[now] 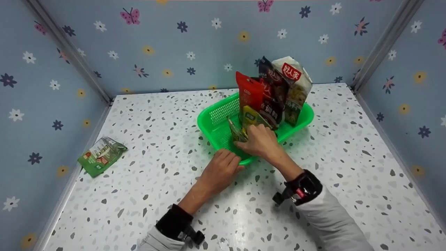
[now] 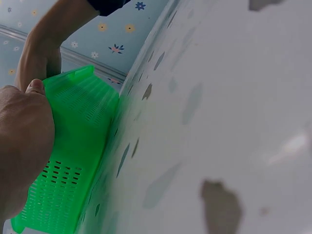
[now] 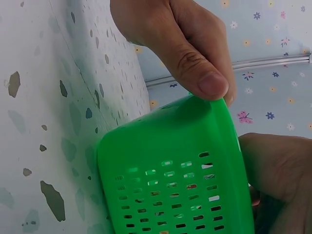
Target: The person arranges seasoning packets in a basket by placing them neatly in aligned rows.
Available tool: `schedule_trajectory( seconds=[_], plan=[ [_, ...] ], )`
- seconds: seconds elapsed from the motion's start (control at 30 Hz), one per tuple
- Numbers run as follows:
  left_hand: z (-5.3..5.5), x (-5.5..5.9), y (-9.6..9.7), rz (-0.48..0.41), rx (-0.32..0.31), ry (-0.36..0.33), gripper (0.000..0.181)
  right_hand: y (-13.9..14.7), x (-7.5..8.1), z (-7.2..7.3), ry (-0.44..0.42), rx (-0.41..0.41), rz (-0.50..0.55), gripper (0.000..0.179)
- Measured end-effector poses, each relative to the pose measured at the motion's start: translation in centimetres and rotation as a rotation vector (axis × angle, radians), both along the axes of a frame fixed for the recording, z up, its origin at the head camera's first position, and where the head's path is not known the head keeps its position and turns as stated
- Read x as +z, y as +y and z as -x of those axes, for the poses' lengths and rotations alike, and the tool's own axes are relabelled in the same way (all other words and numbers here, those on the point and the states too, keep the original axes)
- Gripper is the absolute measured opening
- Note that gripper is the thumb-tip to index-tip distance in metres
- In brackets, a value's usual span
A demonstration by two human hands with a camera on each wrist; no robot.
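Observation:
A green plastic basket sits on the speckled table, tilted across my view. My left hand grips its near rim, and the left wrist view shows the thumb over the edge. Inside the basket, my right hand pinches a small yellow-green packet, its lower part covered by the fingers. Behind it stand a red packet, dark seasoning packets and a white-topped packet, all upright. In the right wrist view the basket wall hides what the right hand holds.
A green and clear packet lies flat on the table at the left. Patterned panels close off the back and both sides, with the basket's far side close to the back panel.

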State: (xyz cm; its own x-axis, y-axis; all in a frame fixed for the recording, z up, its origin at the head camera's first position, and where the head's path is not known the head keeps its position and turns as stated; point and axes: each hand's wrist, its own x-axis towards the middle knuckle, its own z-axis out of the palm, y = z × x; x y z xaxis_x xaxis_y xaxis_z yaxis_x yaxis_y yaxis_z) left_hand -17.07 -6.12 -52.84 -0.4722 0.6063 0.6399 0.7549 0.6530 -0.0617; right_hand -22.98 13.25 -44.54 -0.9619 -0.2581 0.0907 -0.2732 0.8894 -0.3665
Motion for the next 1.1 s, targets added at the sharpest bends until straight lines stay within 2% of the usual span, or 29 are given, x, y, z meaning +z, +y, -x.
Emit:
schedule_trajectory(
  seconds=[0.23,0.5,0.6,0.8,1.1],
  plan=[
    [0.0,0.0,0.0,-0.008,-0.002,0.009,0.026,0.0,0.0,-0.5,-0.007,0.019,-0.005,0.052],
    [-0.1,0.2,-0.1,0.015,-0.001,0.000,0.024,0.2,-0.2,-0.9,-0.001,0.034,0.001,0.051],
    [-0.1,0.2,-0.1,0.011,-0.001,-0.003,0.024,0.3,-0.4,-0.8,0.023,0.043,0.031,0.048],
    [0.0,0.1,0.0,0.011,0.001,0.002,0.025,0.4,-0.7,-0.1,0.123,0.065,0.142,0.041],
    [0.0,0.1,-0.1,0.015,0.004,-0.007,0.024,0.7,-0.9,0.5,0.184,0.057,0.202,0.054]
  ],
)
